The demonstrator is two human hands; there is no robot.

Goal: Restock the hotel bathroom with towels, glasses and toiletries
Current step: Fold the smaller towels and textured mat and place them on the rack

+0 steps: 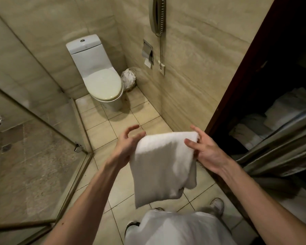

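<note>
A folded white towel [163, 165] hangs in the air in front of me, above the tiled floor. My left hand [126, 145] holds its upper left corner, thumb against the cloth and fingers curled above it. My right hand [204, 149] pinches the upper right corner between thumb and fingers. The towel's lower part droops freely toward my legs. More folded white towels [288, 110] are stacked on a dark cart outside the doorway at the right.
A white toilet [99, 76] with its lid down stands at the far wall, a lined waste bin [129, 79] beside it. A glass shower screen [34, 138] fills the left. The dark door frame [237, 82] bounds the right. A wall phone [157, 15] and paper holder [147, 53] hang above.
</note>
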